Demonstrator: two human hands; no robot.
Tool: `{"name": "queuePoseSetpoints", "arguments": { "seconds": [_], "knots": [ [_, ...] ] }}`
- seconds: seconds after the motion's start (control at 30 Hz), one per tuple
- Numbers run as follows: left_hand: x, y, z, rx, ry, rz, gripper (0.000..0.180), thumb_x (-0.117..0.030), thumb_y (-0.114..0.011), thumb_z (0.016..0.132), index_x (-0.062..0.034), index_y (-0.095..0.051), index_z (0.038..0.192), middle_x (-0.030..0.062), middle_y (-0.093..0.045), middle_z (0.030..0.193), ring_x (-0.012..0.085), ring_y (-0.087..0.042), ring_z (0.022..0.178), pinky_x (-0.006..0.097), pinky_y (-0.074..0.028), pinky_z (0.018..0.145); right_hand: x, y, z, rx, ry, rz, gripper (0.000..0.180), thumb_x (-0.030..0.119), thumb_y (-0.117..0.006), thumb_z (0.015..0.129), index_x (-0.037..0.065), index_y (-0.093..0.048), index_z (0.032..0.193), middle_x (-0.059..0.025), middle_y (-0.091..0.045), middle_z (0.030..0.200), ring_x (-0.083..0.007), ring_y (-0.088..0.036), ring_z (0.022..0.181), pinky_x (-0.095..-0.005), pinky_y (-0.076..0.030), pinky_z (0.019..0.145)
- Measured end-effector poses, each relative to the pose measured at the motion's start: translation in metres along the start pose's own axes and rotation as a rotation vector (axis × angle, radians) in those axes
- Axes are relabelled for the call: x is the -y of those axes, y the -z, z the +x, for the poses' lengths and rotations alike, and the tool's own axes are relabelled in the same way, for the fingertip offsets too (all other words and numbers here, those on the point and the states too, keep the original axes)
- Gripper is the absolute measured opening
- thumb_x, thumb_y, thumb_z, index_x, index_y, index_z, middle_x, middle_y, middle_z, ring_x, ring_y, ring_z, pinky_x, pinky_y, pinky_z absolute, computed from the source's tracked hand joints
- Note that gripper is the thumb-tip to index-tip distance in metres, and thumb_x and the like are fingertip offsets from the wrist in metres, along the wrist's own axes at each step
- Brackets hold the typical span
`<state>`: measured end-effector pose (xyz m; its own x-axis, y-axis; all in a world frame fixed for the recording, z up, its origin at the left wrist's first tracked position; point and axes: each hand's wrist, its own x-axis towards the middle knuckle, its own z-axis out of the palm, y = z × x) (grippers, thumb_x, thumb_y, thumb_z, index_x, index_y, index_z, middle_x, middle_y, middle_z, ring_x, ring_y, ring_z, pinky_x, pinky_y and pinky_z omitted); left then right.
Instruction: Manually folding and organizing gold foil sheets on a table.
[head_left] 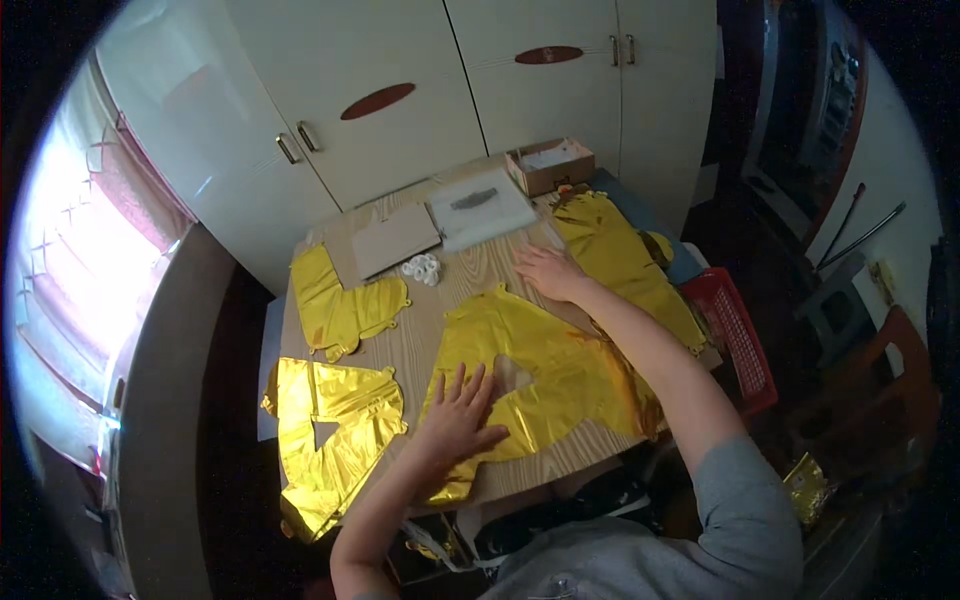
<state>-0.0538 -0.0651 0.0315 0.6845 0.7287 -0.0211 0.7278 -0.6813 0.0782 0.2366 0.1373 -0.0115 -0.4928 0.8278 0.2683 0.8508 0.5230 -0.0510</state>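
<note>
Hands: my left hand [462,418] lies flat, fingers spread, on the lower part of the middle gold foil balloon [545,375]; my right hand [548,272] presses open-palmed near its top edge, gripping nothing
Balloon: flat and uninflated on the wooden table [420,340], near my edge
Done, I judge: smoothing under way, creases remain
Left: three more gold foil shapes [340,305] around it, untouched
Beyond: white tape roll [423,268], cardboard box [550,165]
</note>
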Motion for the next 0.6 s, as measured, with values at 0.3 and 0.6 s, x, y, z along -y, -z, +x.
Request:
{"name": "queuePoseSetpoints", "arguments": {
  "seconds": [0.3, 0.6],
  "knots": [
    [-0.003, 0.035, -0.053, 0.008, 0.125, -0.19, 0.087, -0.049, -0.062, 0.082, 0.0038, -0.028, 0.142, 0.0261, -0.023, 0.149, 0.0434, -0.015, 0.14, 0.053, -0.015, 0.113, -0.038, -0.012, 0.026, 0.14, -0.195, -0.056, 0.045, 0.031, -0.034, 0.099, 0.007, -0.046, 0.135, -0.0049, -0.036, 0.148, -0.0239, -0.025, 0.14, -0.0439, -0.015, 0.116],
    [-0.009, 0.028, -0.134, -0.239, 0.524, -0.41, 0.08, -0.029, -0.076, 0.074, 0.0018, -0.038, 0.137, 0.0258, -0.039, 0.136, 0.0428, -0.039, 0.124, 0.047, -0.035, 0.103, -0.051, -0.01, 0.019, 0.092, -0.198, -0.117, 0.044, 0.032, -0.04, 0.097, 0.009, -0.047, 0.134, -0.0042, -0.04, 0.145, -0.0215, -0.028, 0.139, -0.0483, -0.018, 0.114]
  ]
}}
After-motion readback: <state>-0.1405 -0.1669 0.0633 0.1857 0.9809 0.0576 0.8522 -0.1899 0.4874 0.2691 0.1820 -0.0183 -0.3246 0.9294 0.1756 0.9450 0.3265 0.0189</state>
